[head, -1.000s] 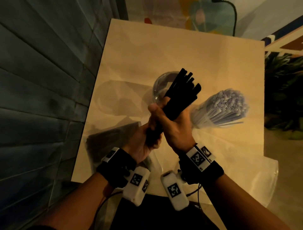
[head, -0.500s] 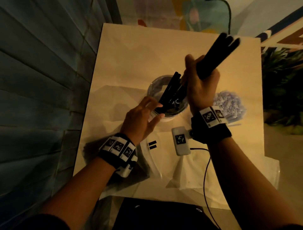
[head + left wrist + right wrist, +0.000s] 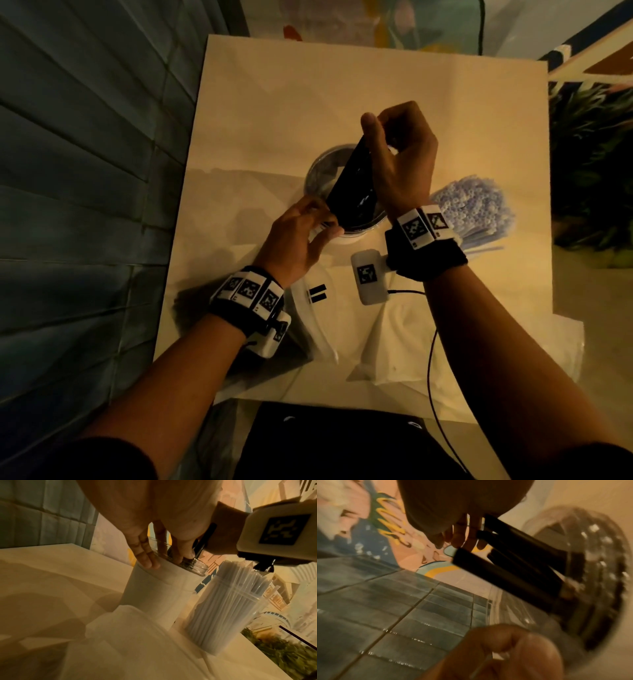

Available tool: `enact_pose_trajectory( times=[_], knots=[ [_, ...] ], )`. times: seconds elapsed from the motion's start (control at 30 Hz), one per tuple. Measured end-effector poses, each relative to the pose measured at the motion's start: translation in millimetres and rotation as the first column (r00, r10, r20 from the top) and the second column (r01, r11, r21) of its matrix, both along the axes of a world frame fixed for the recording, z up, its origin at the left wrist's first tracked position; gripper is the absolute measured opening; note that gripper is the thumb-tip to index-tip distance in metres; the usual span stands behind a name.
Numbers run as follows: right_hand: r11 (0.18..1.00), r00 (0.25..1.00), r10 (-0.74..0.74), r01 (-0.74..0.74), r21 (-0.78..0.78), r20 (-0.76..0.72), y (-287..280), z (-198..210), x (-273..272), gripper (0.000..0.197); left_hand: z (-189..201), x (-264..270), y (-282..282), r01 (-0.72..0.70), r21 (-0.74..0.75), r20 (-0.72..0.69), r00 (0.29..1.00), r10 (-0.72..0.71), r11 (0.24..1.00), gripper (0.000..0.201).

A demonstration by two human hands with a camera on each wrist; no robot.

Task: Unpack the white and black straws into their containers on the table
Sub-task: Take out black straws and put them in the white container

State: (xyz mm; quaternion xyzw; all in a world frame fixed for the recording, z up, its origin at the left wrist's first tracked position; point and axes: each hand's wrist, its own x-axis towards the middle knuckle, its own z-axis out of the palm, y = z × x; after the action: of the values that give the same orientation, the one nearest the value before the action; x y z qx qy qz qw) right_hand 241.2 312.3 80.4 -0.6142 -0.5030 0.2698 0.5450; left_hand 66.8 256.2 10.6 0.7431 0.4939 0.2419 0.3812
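Note:
A bundle of black straws [image 3: 349,192] stands tilted in the clear round container [image 3: 318,164] at the table's middle. My right hand [image 3: 380,130] holds the bundle's top ends between thumb and curled fingers, above the container. On the container's near rim my left hand [image 3: 325,226] grips with fingers outside and thumb over the edge; the left wrist view shows these fingers [image 3: 145,558] on the container [image 3: 163,588]. In the right wrist view the black straws [image 3: 513,568] run down into the container [image 3: 599,574]. Just right of it stands the container of white straws [image 3: 472,209], full.
Empty clear plastic bags [image 3: 394,342] lie crumpled on the near part of the table [image 3: 274,102]. A blue-grey tiled wall [image 3: 85,171] runs along the left edge. A plant [image 3: 592,154] sits past the right edge. A thin cable [image 3: 431,359] hangs from my right wrist.
The right hand has lowered its raised black straws into the clear container. The left hand, which earlier held the bundle too, has settled on the container's rim.

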Motion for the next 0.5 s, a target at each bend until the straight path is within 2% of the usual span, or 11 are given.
enact_pose_trajectory(
  times=[0.13, 0.2, 0.27, 0.33, 0.43, 0.5],
  knots=[
    [0.985, 0.99, 0.033, -0.055, 0.162, 0.138, -12, 37, 3, 0.021, 4, -1, 0, 0.055, -0.003, -0.02, 0.998, -0.055, 0.998, 0.021],
    [0.974, 0.981, 0.119, -0.145, 0.171, 0.154, -29, 53, 0, 0.016, 7, -5, -1, 0.083, 0.023, -0.015, 0.996, -0.083, 0.996, 0.025],
    [0.958, 0.954, 0.242, -0.264, 0.113, 0.178, -52, 56, -5, 0.012, 11, -10, -4, 0.068, 0.052, -0.027, 0.997, -0.066, 0.996, 0.031],
    [0.933, 0.914, 0.346, -0.359, 0.021, 0.212, -77, 42, -10, 0.013, 18, -21, -12, 0.007, 0.099, -0.015, 1.0, -0.005, 0.995, 0.035],
    [0.874, 0.845, 0.486, -0.464, -0.147, 0.224, -111, 1, -16, 0.007, 22, -48, -35, -0.094, 0.057, 0.079, 0.993, 0.089, 0.994, 0.037],
    [0.809, 0.792, 0.574, -0.51, -0.292, 0.208, -129, -30, -21, 0.005, 16, -74, -57, -0.134, 0.013, 0.025, 0.991, 0.134, 0.991, 0.042]
  ],
)
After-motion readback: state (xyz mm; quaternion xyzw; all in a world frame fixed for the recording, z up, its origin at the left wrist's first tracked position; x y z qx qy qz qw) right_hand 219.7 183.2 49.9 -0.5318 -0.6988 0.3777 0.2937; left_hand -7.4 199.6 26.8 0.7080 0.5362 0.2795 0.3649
